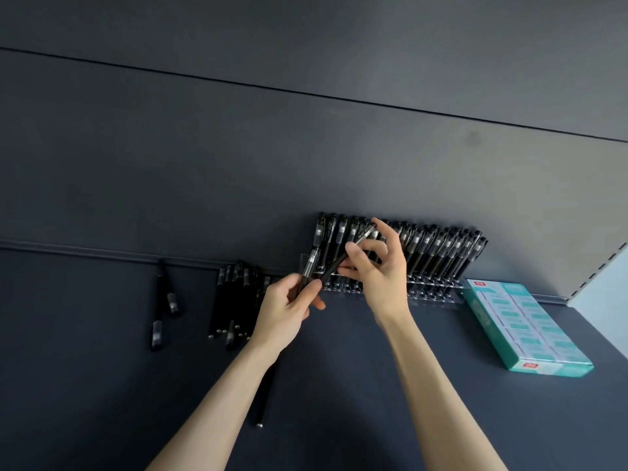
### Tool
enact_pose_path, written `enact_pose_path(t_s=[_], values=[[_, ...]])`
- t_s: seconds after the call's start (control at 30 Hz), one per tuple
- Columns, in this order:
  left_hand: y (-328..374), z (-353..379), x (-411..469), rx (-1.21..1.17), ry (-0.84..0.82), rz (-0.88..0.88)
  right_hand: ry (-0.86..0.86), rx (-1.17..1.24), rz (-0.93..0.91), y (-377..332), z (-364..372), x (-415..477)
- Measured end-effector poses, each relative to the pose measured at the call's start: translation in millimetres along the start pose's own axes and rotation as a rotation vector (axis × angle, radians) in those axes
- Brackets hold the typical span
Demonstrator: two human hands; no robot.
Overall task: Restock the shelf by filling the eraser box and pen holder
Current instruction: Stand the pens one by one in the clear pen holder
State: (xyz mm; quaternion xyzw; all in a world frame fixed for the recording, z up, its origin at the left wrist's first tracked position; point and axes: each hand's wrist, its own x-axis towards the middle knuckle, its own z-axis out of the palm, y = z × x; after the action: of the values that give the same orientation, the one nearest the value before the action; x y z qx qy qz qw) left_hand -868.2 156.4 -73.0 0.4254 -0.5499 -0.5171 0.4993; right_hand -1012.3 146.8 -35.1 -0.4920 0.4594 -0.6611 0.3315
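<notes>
A clear pen holder [438, 294] stands against the dark back wall, packed with several black pens [441, 253]. My left hand [289, 311] grips black pens [307, 270] that point up toward the holder's left end. My right hand [380, 270] pinches one slanted black pen [353, 248] in front of the holder's left part; its lower end reaches my left hand. A teal eraser box [523, 326] full of erasers lies to the right of the holder.
A pile of loose black pens [234, 300] lies on the dark shelf left of my hands, with two more pens [163, 307] further left. One pen [263, 399] lies under my left forearm. A perforated shelf upright [598, 266] rises at far right.
</notes>
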Motion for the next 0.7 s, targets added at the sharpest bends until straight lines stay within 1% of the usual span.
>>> enact_pose_path(t_s=[0.1,0.2,0.33,0.4,0.53,0.7], values=[[-3,1,2,0.018,0.037,-0.01,0.081,-0.063,-0.08,-2,1,9],[-4,3,2,-0.108,0.106,-0.063,0.127,-0.208,-0.183,-6,3,18],[-2,2,-2,-0.156,0.103,-0.029,0.081,-0.396,-0.256,-3,7,21],[-3,1,-1,-0.14,0.14,-0.034,0.068,-0.455,-0.299,1,10,21],[-3,2,0,-0.15,0.197,-0.044,0.061,-0.507,-0.374,7,14,21],[-4,1,-1,-0.152,0.184,-0.037,0.035,-0.551,-0.386,11,17,20]])
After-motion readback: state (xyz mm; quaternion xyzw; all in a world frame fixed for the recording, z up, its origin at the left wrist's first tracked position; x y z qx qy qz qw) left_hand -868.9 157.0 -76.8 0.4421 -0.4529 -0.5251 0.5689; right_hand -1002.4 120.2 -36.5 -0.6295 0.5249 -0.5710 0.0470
